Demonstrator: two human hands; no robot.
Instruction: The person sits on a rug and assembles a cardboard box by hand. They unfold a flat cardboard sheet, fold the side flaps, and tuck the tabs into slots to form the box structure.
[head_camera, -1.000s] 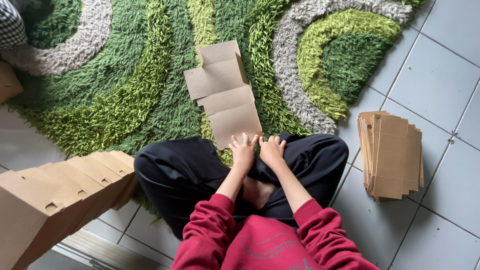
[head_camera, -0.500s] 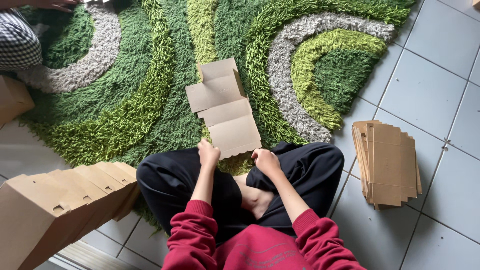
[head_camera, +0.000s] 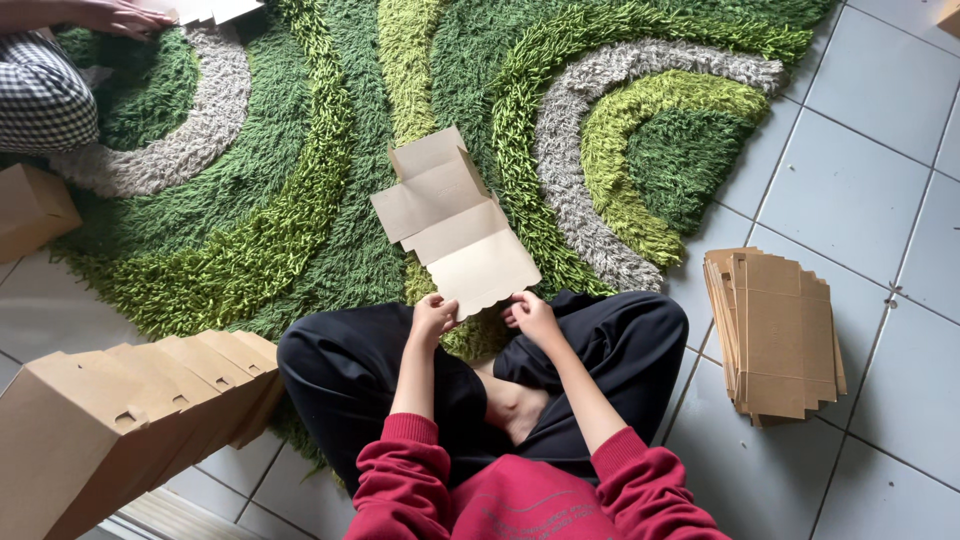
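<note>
flat cardboard box blank (head_camera: 455, 225) lies on rug (head_camera: 250, 250), near edge pinched by both hands' fingers (head_camera: 520, 308).

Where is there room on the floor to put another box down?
Bare rug lies left of the flat cardboard sheet, and more beyond it. Open tiles lie past the flat stack. It is crowded by the folded boxes and around both hands, left hand and right hand.

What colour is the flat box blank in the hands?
Plain light brown cardboard, box blank lying unfolded on the green rug; head view.
</note>
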